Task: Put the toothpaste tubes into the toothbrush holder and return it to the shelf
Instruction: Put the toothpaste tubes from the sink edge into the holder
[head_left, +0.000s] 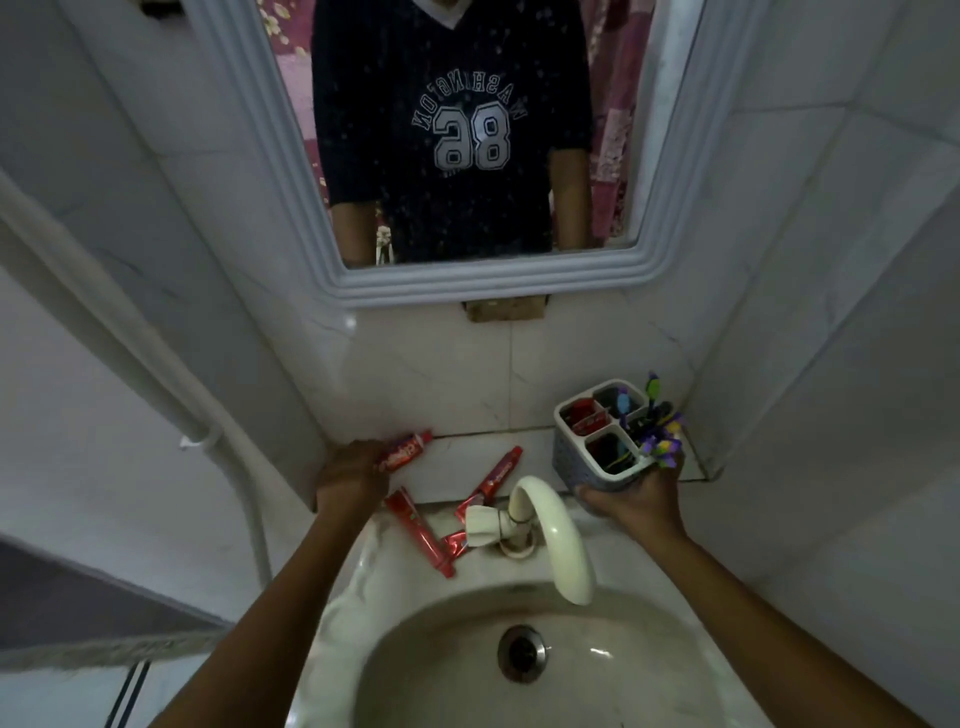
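Note:
My right hand grips the grey toothbrush holder from below, above the right end of the white ledge. Its compartments hold several toothbrushes and one red tube. My left hand is closed around a red toothpaste tube at the ledge's left end, cap pointing right. Another red tube leans against the ledge behind the tap. A further red tube lies on the basin rim beside a crumpled red tube end.
A cream curved faucet rises from the sink between my hands, its spout over the drain. A framed mirror hangs on the tiled wall above. A white pipe runs down the left wall.

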